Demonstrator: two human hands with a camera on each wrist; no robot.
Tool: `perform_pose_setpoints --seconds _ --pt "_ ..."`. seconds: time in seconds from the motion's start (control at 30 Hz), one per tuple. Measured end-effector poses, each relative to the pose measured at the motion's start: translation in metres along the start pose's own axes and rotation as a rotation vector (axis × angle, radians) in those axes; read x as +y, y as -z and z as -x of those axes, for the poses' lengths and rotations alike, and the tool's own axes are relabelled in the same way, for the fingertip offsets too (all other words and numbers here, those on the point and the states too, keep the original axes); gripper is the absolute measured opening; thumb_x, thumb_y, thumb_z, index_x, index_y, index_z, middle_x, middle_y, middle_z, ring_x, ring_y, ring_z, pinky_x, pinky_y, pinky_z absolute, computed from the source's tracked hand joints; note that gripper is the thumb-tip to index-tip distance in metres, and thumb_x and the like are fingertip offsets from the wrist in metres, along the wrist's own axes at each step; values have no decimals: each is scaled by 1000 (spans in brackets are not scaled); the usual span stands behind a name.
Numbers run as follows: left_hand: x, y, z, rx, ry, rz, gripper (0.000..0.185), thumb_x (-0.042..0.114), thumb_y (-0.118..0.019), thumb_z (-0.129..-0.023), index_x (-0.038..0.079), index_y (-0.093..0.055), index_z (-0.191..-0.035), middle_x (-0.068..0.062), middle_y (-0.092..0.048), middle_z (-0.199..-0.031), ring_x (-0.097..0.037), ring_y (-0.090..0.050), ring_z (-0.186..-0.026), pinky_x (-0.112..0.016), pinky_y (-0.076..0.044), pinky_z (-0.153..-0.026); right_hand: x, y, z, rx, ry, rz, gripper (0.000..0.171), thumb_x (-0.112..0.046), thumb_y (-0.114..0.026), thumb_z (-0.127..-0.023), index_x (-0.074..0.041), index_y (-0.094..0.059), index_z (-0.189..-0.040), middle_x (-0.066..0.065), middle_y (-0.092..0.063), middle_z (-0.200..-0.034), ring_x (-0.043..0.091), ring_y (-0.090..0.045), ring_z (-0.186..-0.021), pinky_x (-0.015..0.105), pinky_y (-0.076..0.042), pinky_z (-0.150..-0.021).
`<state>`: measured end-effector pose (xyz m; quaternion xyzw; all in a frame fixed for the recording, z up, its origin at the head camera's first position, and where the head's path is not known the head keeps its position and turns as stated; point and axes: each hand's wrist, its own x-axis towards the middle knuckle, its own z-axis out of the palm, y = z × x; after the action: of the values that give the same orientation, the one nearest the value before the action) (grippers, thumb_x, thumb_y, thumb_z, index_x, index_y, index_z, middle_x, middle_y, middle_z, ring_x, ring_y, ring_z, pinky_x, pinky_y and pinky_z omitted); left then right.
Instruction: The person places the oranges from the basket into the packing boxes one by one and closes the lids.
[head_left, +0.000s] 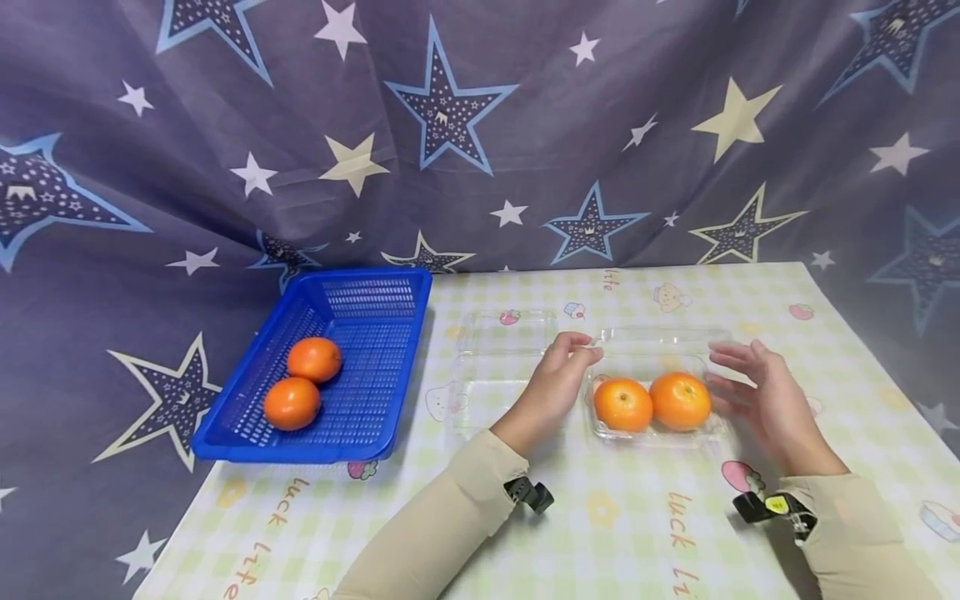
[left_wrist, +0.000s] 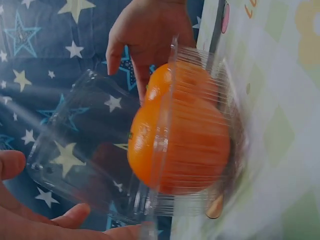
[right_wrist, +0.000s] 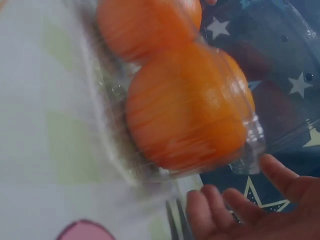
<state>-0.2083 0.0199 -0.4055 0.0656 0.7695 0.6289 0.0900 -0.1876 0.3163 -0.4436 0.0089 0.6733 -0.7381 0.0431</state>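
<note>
Two oranges [head_left: 622,405] sit side by side in a clear plastic clamshell box [head_left: 660,435], whose lid [left_wrist: 65,145] stands raised at the back. My left hand [head_left: 553,379] is at the box's left side, its thumb and fingertips close by the lid's left corner. In the left wrist view, those fingers [left_wrist: 75,216] are spread apart around the lid's edge; whether they touch it I cannot tell. Beside the box's right end is my right hand [head_left: 772,408], fingers extended and palm turned toward the box. The right fingertips [right_wrist: 270,162] are close to its hinge corner.
A blue plastic basket [head_left: 300,452] with two more orange fruits [head_left: 292,403] stands at the table's left. Between basket and box lies another clear clamshell box [head_left: 491,354], standing open. The checked tablecloth [head_left: 600,542] ends at a star-patterned curtain [head_left: 510,125] behind.
</note>
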Motion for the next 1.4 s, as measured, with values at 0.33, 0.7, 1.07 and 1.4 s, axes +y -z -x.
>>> perform_pose_setpoints --seconds 0.33,0.7,1.07,1.4 --pt "6 3 20 -103 50 -118 53 52 -51 -99 17 -52 -139 -12 -50 -150 -30 -49 -138 -53 -36 -118 4 2 6 -32 -43 118 67 -67 -25 -105 -25 -43 -154 -9 -45 -136 0 -60 -111 27 -59 -85" --pt "4 1 38 -173 90 -221 60 49 -54 -100 19 -42 -151 -14 -43 -161 -31 -43 -148 -53 -34 -120 4 -16 24 42 -109 343 77 -63 -21 -108 -13 -17 -166 24 -23 -164 -1 -51 -116 17 -54 -82" --pt "-7 -10 43 -211 14 -237 69 41 -57 -101 11 -31 -158 -9 -55 -144 -17 -59 -125 -38 -47 -107 7 -21 30 144 -108 404 73 -53 -24 -111 2 -30 -158 4 -51 -116 8 -55 -83 28 -52 -69" --pt "-21 -18 32 -171 -62 -341 66 39 -51 -104 5 -31 -157 -13 -50 -143 -26 -53 -132 -43 -42 -113 17 -17 26 150 -67 394 71 -52 -28 -111 5 -41 -150 -2 -46 -73 18 -47 -64 34 -44 -58"
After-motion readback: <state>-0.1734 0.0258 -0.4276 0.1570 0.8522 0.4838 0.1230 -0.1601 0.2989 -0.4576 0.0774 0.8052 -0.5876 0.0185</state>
